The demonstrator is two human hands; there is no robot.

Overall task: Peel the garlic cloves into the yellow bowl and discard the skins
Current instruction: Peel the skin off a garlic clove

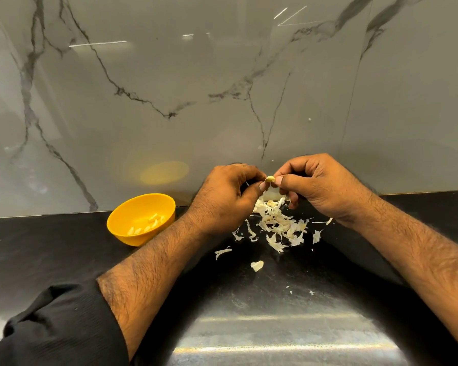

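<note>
Sleeve [64, 326] low; both hands' fingers [282, 180] seemingly pinch garlic clove [270, 178].

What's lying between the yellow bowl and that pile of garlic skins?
In the head view, only the person's left forearm crosses above the black countertop between the round yellow plastic bowl and the papery white skin pile.

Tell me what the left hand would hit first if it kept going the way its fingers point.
The left hand points toward the right hand. It would probably push the garlic clove they both pinch into the right hand's fingertips, though depth is unclear.
</note>
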